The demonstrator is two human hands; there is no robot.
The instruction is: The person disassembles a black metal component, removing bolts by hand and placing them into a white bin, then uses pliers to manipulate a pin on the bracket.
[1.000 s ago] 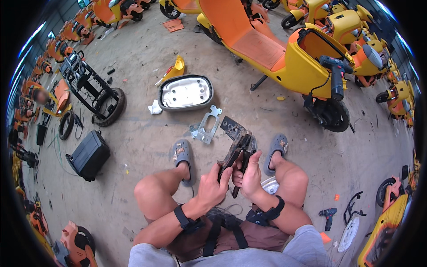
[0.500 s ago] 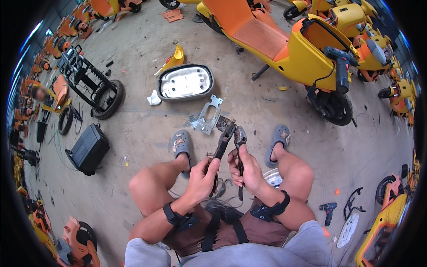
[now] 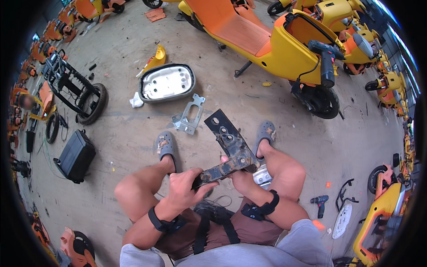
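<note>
A dirty black metal bracket (image 3: pixel 229 139), with a wide plate pierced by several holes and a narrower arm, is held up in front of my knees. My left hand (image 3: pixel 183 187) is closed round the free end of the narrow arm. Below the joint of plate and arm, my right hand (image 3: pixel 243 181) grips the bracket from underneath, with a fingertip showing above the arm. Most of the right fingers are hidden behind the metal. The dark tool held earlier beside the bracket cannot be made out.
Beyond my feet lie a flat silver bracket (image 3: pixel 191 115) and an upturned scooter seat (image 3: pixel 168 83). A yellow-orange scooter (image 3: pixel 253 38) stands ahead, a cordless drill (image 3: pixel 327 62) resting on it. A black case (image 3: pixel 76 156) is at left, another drill (image 3: pixel 320 204) at right.
The bracket has been turned so its wide holed plate faces up. My left hand has moved lower and leftward, and my right hand has come up against the bracket. The view has shifted slightly.
</note>
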